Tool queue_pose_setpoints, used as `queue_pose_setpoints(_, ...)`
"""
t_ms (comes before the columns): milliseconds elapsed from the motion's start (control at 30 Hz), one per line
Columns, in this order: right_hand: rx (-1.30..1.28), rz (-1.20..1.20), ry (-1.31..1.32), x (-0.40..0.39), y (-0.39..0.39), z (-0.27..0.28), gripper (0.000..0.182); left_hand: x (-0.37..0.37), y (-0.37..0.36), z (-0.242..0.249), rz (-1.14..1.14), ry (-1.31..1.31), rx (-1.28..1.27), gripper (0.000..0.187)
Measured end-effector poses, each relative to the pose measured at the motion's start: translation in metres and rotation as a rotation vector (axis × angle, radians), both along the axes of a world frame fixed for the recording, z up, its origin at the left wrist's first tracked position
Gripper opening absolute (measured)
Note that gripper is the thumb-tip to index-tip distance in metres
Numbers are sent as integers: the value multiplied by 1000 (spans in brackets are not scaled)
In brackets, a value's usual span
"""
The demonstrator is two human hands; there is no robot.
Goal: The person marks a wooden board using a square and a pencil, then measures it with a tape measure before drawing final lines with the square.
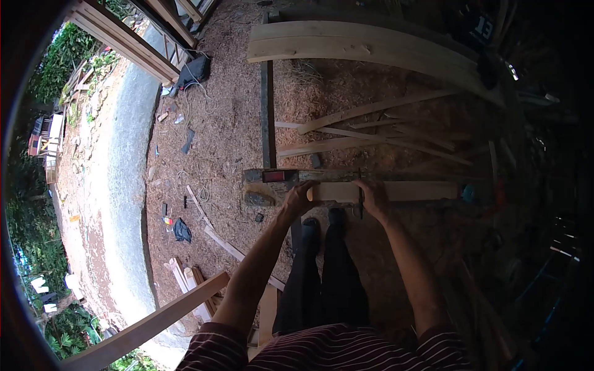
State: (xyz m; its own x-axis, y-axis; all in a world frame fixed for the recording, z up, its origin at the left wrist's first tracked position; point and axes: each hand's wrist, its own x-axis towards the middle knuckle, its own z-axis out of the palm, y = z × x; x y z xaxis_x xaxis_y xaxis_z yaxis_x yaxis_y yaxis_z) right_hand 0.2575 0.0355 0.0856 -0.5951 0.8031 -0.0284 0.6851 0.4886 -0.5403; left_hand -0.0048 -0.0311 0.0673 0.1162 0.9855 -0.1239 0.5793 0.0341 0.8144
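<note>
A pale wooden board [414,190] lies flat across a rough timber beam [334,175], in front of my body. At its left end, my left hand [299,199] has its fingers wrapped round the wood. My right hand [373,198] is closed on a thin dark tool [361,207] that lies crosswise over the board; its exact kind is too small to tell. A red and black object [274,176] rests on the beam just left of my left hand.
Long planks [322,42] span the far side. Thin wood strips [371,127] lie on the shavings-covered ground beyond the beam. A loose timber [154,324] slants at the lower left. A black bag [182,230] lies left.
</note>
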Motion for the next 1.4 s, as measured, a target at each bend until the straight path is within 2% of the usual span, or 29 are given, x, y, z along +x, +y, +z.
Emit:
queue_pose_setpoints(100,0,-44,-43,3,-16,-3,48,6,-12,-5,22,-21,62,64)
queue_pose_setpoints(167,-19,-65,-45,3,-24,-1,31,7,-18,-7,9,9,100,65)
queue_pose_setpoints(300,80,-85,-9,5,-34,-7,27,7,-22,-7,16,-3,141,64)
queue_pose_setpoints(400,21,-88,-26,3,-36,-4,26,5,-25,-9,4,11,106,68)
queue_pose_setpoints(500,-27,-97,-77,6,-33,-11,31,4,-18,-9,-79,33,40,74)
queue_pose_setpoints(567,-66,-47,-114,8,-39,-5,37,8,-13,-9,-204,193,-10,83)
queue_pose_setpoints(600,-69,-51,-120,9,-43,-7,37,8,-12,-16,-207,187,-12,83)
queue_pose_setpoints(667,-73,-3,-132,12,-56,-9,45,8,-12,-32,-251,419,165,93)
queue_pose_setpoints(700,-79,-1,-133,14,-60,-11,45,9,-9,-31,-251,417,159,93)
queue_pose_setpoints(767,-8,-25,-134,16,-70,-19,48,11,-10,-29,-356,332,-113,104)
queue_pose_setpoints(867,61,11,-81,23,-75,-34,59,11,-10,-15,-344,322,-147,103)
queue_pose_setpoints(1000,-1,20,-10,24,-62,-23,60,4,-4,-21,-335,256,-94,104)
queue_pose_setpoints(1067,59,30,-78,24,-54,-19,54,2,10,-15,-382,260,-262,100)
queue_pose_setpoints(1100,61,28,-76,23,-48,-13,54,0,18,-12,-383,262,-261,100)
queue_pose_setpoints(1167,-49,-43,13,19,-37,-2,44,-6,31,-7,-407,192,-459,90)
queue_pose_setpoints(1200,-47,-44,13,18,-31,-2,44,-8,34,-4,-408,192,-456,90)
queue_pose_setpoints(1267,-44,-120,98,15,-20,-2,35,-13,36,2,-272,225,-375,68)
queue_pose_setpoints(1300,-47,-119,101,13,-14,-1,35,-16,37,-4,-271,229,-378,68)
queue_pose_setpoints(1367,-58,-104,56,11,2,3,33,-22,38,-20,-152,88,-347,49)
queue_pose_setpoints(1400,-58,-101,60,9,10,-2,33,-21,39,-13,-149,91,-347,49)
